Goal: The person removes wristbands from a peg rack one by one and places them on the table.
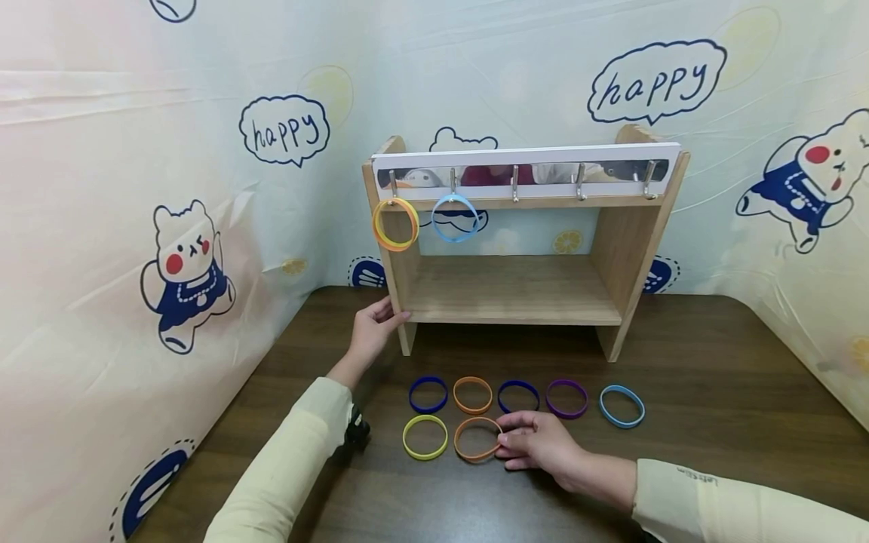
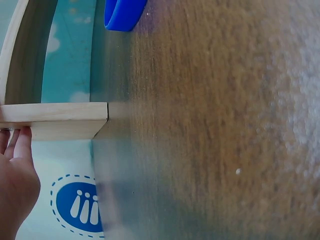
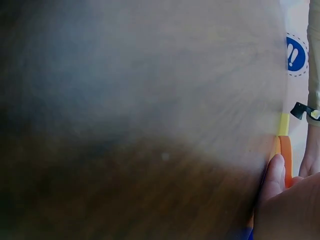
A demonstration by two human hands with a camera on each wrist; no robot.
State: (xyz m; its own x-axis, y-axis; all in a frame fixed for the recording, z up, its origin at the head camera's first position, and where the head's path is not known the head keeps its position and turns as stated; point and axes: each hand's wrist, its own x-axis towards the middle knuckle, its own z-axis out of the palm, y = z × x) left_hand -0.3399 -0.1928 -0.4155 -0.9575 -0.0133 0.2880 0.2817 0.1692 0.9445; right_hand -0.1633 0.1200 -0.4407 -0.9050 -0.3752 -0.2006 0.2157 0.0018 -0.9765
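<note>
Orange band (image 1: 477, 439) pinched by right hand (image 1: 539, 445), "happy" on backdrop (image 1: 285, 130)

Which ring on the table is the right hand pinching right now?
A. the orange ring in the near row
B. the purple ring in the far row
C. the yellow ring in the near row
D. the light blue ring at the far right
A: in the head view the right hand pinches the right edge of the near-row orange ring, which is squeezed out of round, while the yellow ring beside it lies untouched.
</note>
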